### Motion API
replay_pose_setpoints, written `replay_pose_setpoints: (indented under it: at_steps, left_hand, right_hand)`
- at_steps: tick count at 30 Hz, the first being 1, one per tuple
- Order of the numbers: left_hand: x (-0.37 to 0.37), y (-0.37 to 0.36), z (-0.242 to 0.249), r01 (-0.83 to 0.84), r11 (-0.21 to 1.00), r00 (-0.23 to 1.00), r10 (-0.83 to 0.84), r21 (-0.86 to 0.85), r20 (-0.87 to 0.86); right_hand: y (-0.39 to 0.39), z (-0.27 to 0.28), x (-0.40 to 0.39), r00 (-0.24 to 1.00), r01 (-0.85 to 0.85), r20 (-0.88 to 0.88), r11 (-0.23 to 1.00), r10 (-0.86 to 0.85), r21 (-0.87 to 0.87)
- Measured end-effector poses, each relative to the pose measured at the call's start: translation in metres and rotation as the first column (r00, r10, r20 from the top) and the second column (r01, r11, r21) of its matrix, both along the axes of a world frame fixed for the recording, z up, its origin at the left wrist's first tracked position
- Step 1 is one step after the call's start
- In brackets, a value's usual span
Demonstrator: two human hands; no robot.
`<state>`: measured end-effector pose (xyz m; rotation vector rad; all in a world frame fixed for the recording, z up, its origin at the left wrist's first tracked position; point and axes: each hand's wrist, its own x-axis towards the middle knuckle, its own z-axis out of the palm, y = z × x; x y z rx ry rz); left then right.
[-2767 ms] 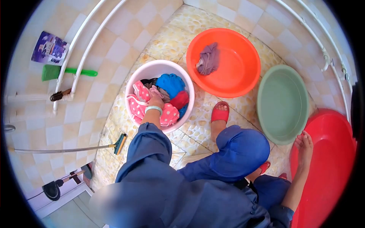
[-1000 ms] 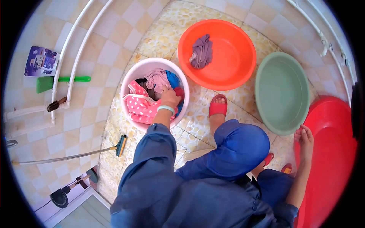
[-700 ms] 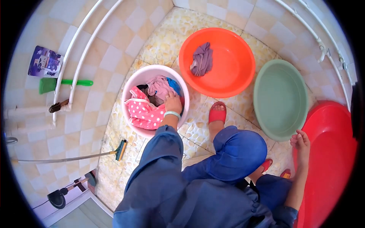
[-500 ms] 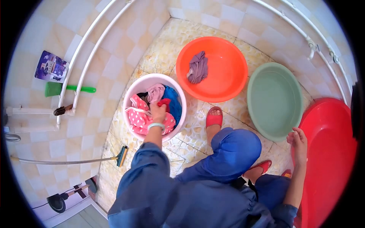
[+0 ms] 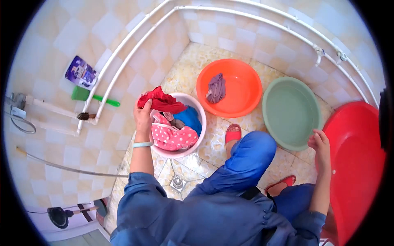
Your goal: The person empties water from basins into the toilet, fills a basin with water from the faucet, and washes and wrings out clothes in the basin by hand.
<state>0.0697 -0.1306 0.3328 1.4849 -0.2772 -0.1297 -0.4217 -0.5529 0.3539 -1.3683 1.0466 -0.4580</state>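
Note:
My left hand (image 5: 142, 117) is closed on a red piece of clothing (image 5: 161, 100), held bunched above the left rim of a pale pink bucket (image 5: 200, 137). In that bucket lie a pink polka-dot garment (image 5: 174, 137), a blue cloth (image 5: 189, 119) and some brown fabric. A white bracelet (image 5: 142, 144) circles my left wrist. My right hand (image 5: 320, 143) hangs beside the lower right edge of the green basin (image 5: 291, 115), its fingers loosely bent and nothing visible in them.
An orange basin (image 5: 242, 94) holds a mauve cloth (image 5: 216, 88). A large red tub (image 5: 353, 160) stands at the right. White pipes (image 5: 135, 43) run along the tiled walls, with a green brush (image 5: 81, 93) and a purple pouch (image 5: 81, 73) at the left. A floor drain (image 5: 177, 182) lies below the bucket.
My left hand has lifted the red clothing out of the bucket and moved up and left with it. The camera view has shifted. My right hand stays near the green basin.

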Motion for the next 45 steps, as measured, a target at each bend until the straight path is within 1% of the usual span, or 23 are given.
replay_pose_setpoints:
  at_steps: [2, 3, 4, 6, 8, 10, 13, 16, 18, 19, 21, 24, 26, 27, 30, 33, 34, 35, 38, 39, 42, 44, 45]
  left_hand:
    - [0.024, -0.012, -0.008, 0.102, 0.973, 0.992, -0.114, 0.209, 0.048]
    - [0.031, -0.025, -0.013, 0.082, 0.942, 0.967, -0.154, 0.325, 0.203]
    - [0.026, -0.049, -0.001, 0.151, 0.951, 0.96, -0.206, 0.272, 0.187]
    - [-0.013, -0.098, 0.038, 0.296, 0.94, 0.936, -0.321, 0.17, 0.144]
    - [-0.052, -0.14, 0.077, 0.4, 0.909, 0.898, -0.414, 0.115, 0.147]
    - [-0.081, -0.181, 0.097, 0.56, 0.828, 0.825, -0.561, 0.031, 0.072]
    - [-0.127, -0.237, 0.113, 0.737, 0.673, 0.665, -0.739, 0.065, 0.11]
    - [-0.174, -0.293, 0.105, 0.876, 0.481, 0.477, -0.874, 0.034, 0.091]
    - [-0.204, -0.33, 0.084, 0.936, 0.351, 0.351, -0.93, -0.02, 0.109]
    - [-0.223, -0.343, 0.083, 0.95, 0.308, 0.311, -0.949, -0.053, 0.059]
    - [-0.24, -0.366, 0.076, 0.974, 0.223, 0.224, -0.974, 0.029, -0.038]
    - [-0.246, -0.403, 0.059, 0.994, 0.092, 0.1, -0.979, 0.052, -0.175]
    - [-0.246, -0.429, 0.042, 0.997, 0.041, 0.057, -0.965, 0.066, -0.258]
    - [-0.247, -0.441, 0.035, 0.996, 0.044, 0.063, -0.963, 0.075, -0.264]
    - [-0.253, -0.478, 0.018, 0.965, 0.028, 0.099, -0.96, 0.262, -0.262]
    - [-0.249, -0.508, 0.002, 0.879, 0.075, 0.169, -0.972, 0.47, -0.16]
    - [-0.247, -0.516, 0.0, 0.84, 0.095, 0.188, -0.975, 0.534, -0.121]
    - [-0.241, -0.523, 0.001, 0.847, 0.119, 0.238, -0.956, 0.519, -0.169]
    - [-0.225, -0.534, -0.003, 0.87, 0.235, 0.271, -0.962, 0.433, -0.023]
    - [-0.22, -0.536, -0.008, 0.776, 0.306, 0.287, -0.95, 0.551, 0.124]
    - [-0.222, -0.522, -0.02, 0.681, 0.39, 0.055, -0.871, 0.62, 0.488]
    - [-0.235, -0.501, -0.044, 0.599, 0.317, -0.038, -0.906, 0.735, 0.422]
    - [-0.239, -0.492, -0.07, 0.591, 0.273, -0.095, -0.911, 0.759, 0.402]
  right_hand:
    - [-0.001, -0.006, -0.007, 0.996, -0.066, -0.066, 0.995, 0.061, -0.073]
    - [-0.005, -0.021, -0.012, 0.984, -0.126, -0.139, 0.983, 0.107, -0.136]
    - [-0.016, -0.025, -0.014, 0.968, -0.181, -0.208, 0.962, 0.138, -0.206]
    - [-0.003, -0.002, -0.006, 0.985, -0.17, -0.071, 0.968, 0.16, -0.183]
    - [0.007, 0.024, 0.001, 0.979, -0.202, -0.032, 0.957, 0.2, -0.206]
    - [0.019, 0.057, 0.011, 0.97, -0.239, 0.001, 0.962, 0.242, -0.133]
    - [0.03, 0.084, 0.027, 0.933, -0.303, 0.139, 0.932, 0.333, -0.197]
    - [0.024, 0.086, 0.047, 0.942, -0.227, 0.183, 0.934, 0.283, -0.278]
    - [0.014, 0.082, 0.056, 0.96, -0.178, 0.166, 0.95, 0.224, -0.255]
    - [0.003, 0.077, 0.053, 0.956, -0.226, 0.132, 0.944, 0.262, -0.241]
    - [-0.025, 0.07, 0.048, 0.933, -0.337, 0.06, 0.92, 0.355, -0.199]
    - [-0.084, 0.026, 0.014, 0.929, -0.353, -0.011, 0.878, 0.369, -0.325]
    - [-0.097, 0.034, -0.007, 0.969, -0.246, -0.086, 0.947, 0.233, -0.206]
    - [-0.104, 0.036, -0.014, 0.977, -0.187, -0.13, 0.971, 0.168, -0.151]
    - [-0.135, 0.0, -0.021, 0.96, -0.244, -0.221, 0.906, 0.174, -0.347]
    - [-0.157, -0.031, -0.015, 0.962, -0.142, -0.271, 0.895, 0.024, -0.424]
    - [-0.165, -0.037, -0.013, 0.977, -0.084, -0.212, 0.893, -0.013, -0.442]
    - [-0.173, -0.042, -0.011, 0.987, -0.027, -0.154, 0.889, -0.049, -0.456]
    - [-0.182, -0.038, -0.004, 0.994, 0.099, 0.001, 0.881, -0.111, -0.462]
    - [-0.177, -0.03, -0.002, 0.993, 0.115, 0.025, 0.866, -0.117, -0.486]
    - [-0.168, -0.063, 0.001, 0.986, 0.157, 0.046, 0.789, -0.161, -0.594]
    - [-0.156, -0.105, -0.002, 0.981, 0.168, 0.023, 0.778, -0.193, -0.605]
    - [-0.156, -0.15, -0.006, 0.985, 0.152, -0.006, 0.888, -0.172, -0.435]
